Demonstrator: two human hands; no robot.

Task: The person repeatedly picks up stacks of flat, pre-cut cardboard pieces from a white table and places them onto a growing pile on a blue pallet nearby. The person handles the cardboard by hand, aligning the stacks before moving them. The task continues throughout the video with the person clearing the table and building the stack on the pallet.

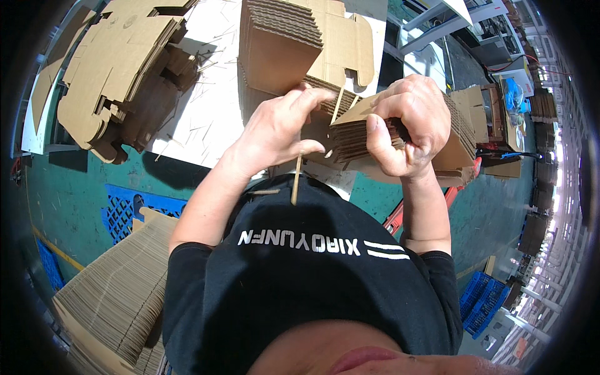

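Note:
My left hand [275,128] is open, thumb and fingers spread apart, beside a stack of cut cardboard sheets [353,140] with its layered edges toward me. No object shows in its grasp. My right hand [409,125] is curled into a loose fist at the right side of that stack. Its curled fingers show nothing held. A thin cardboard strip [297,181] appears just below my left thumb, in front of my black shirt. Another narrow strip [338,105] sticks up between my hands.
Upright cardboard sheets [278,53] stand on the white table [203,119], where thin scraps lie scattered. Die-cut cardboard blanks [119,59] are piled at the far left. A large cardboard stack [119,306] stands at lower left, near a blue plastic pallet [134,209].

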